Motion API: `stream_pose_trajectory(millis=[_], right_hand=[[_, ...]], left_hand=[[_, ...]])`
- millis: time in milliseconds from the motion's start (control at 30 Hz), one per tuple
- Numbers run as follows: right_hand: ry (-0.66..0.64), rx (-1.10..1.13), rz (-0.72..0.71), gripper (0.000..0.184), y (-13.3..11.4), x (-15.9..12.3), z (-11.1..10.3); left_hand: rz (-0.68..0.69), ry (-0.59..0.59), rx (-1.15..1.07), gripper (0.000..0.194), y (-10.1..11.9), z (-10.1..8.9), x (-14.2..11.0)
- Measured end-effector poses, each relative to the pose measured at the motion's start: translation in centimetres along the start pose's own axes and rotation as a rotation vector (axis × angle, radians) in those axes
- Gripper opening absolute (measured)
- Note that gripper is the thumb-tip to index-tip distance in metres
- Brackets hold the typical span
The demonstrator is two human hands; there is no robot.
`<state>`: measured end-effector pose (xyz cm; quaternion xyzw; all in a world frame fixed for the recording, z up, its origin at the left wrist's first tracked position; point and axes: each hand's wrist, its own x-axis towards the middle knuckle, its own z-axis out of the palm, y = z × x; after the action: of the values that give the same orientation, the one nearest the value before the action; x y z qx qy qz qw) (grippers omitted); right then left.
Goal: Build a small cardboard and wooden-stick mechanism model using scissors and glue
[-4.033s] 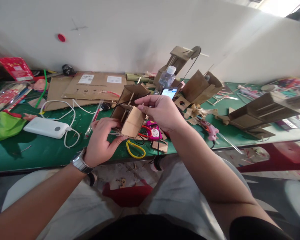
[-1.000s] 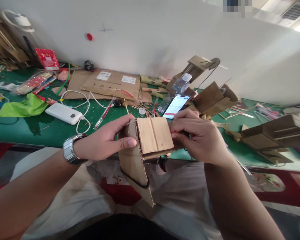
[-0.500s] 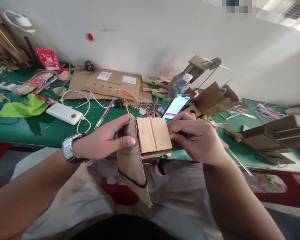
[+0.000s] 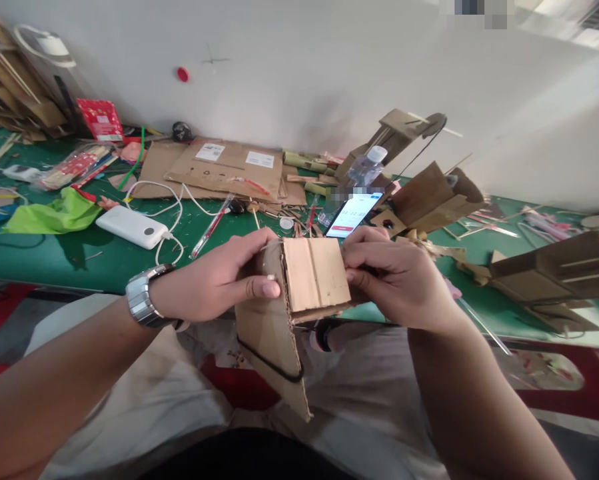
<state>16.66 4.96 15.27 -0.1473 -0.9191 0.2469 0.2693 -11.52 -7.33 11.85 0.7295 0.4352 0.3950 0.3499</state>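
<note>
Between my hands is a cardboard model [image 4: 266,320], held in the air over the table's front edge. A pale wooden panel [image 4: 316,273] covers its upper side, and a black cord [image 4: 272,361] crosses the lower part of its side flap. My left hand [image 4: 219,277] grips the left side, thumb pressed on the cardboard, other fingers mostly hidden behind. At the right end, the bent fingers of my right hand [image 4: 392,277] pinch the model's edge; their tips are partly hidden. Just beyond stands a lit phone [image 4: 354,215], tilted up near a clear plastic bottle [image 4: 366,170].
A white power bank [image 4: 132,227] with its cable lies left on the green table [image 4: 54,260]. Flat cardboard [image 4: 224,167] rests at the back. Other cardboard models [image 4: 559,273] stand to the right. A pink glue gun [image 4: 453,289] is partly hidden behind my right forearm.
Since four seconds ago the model has been turned so its wooden panel faces up and its flap hangs down, and my right hand has moved to its right end. Over the last second little differs.
</note>
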Motion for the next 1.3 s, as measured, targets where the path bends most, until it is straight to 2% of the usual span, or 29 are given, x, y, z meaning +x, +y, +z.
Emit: stream_pose_trajectory(millis=[267,400,667,1000,1067,1133,1233,1300], right_hand=[[0.047,-0.012,-0.044,0.012,0.0,0.6,-0.5],[0.04,-0.043,-0.082,0.014,-0.1,0.9,-0.6],[0.09,-0.097,-0.115,0.014,0.1,0.7,-0.5],[0.073,-0.166,-0.168,0.016,0.8,0.9,0.2],[0.142,-0.192,-0.19,0.023,1.1,0.9,0.3],[0.263,-0.174,-0.179,0.033,1.5,0.8,0.6],[0.443,-0.075,-0.093,0.041,2.3,0.4,1.1],[0.493,-0.011,-0.036,0.046,2.7,0.2,1.5]], left_hand=[[0.069,-0.034,-0.023,0.049,0.0,-0.5,0.0],[0.059,-0.06,-0.075,0.043,-0.2,-0.7,0.0],[0.076,-0.009,0.006,0.045,-0.8,-0.4,0.6],[0.123,0.026,0.119,0.041,-1.9,-0.2,-0.3],[0.162,0.05,0.177,0.041,-1.8,-0.1,-0.5],[0.224,0.102,0.281,0.04,-1.7,0.0,-0.5],[0.362,0.192,0.497,0.036,-1.8,0.4,-0.6],[0.439,0.238,0.625,0.028,-2.3,0.8,-0.7]])
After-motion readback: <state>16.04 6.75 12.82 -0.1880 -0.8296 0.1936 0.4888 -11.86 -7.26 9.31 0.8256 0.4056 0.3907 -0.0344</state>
